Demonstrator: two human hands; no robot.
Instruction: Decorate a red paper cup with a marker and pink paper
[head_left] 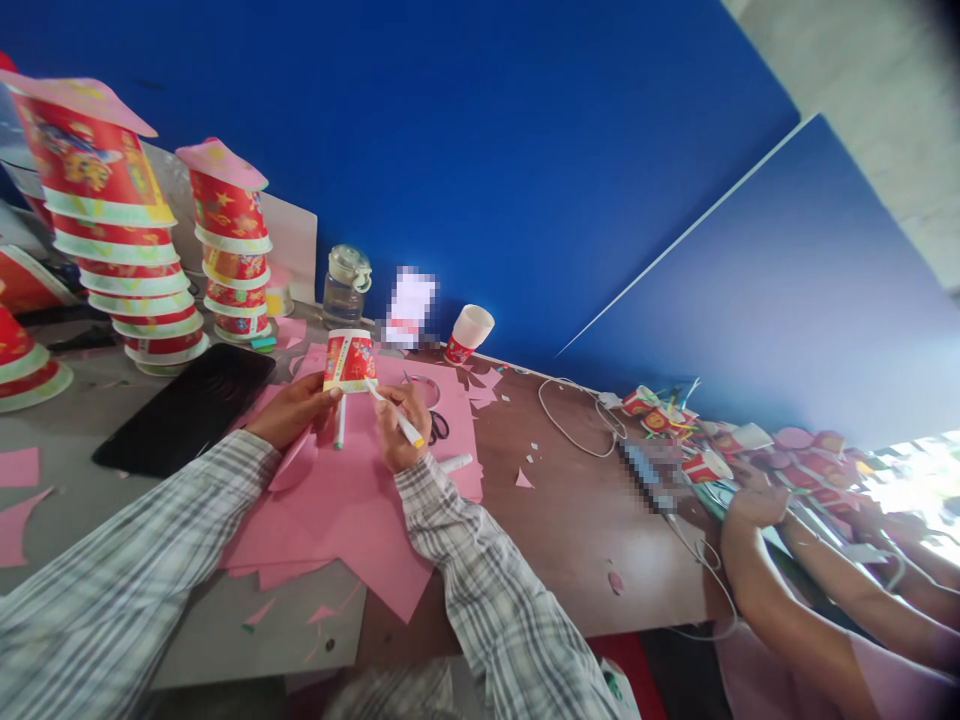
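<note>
My left hand (298, 408) is closed on the lower left rim of a red printed paper cup (349, 358), which is held upside down with its wide rim low. In my right hand (403, 425) is a white marker with a yellow end (407, 428), its tip against the cup's lower right side. Below the cup a second marker with a green end (340, 424) stands out near my left fingers. Pink paper sheets (360, 500) lie under both hands. Black-handled scissors (438, 428) rest on the paper beside my right hand, and another white marker (456, 463) lies near my wrist.
Two stacks of red cups with pink cone tops, a tall one (135, 230) and a shorter one (229, 250), stand left. A black tablet-like slab (187, 410), a glass jar (346, 285) and a white-and-red cup (469, 333) are nearby. Another person's arms (795, 590) reach in at right.
</note>
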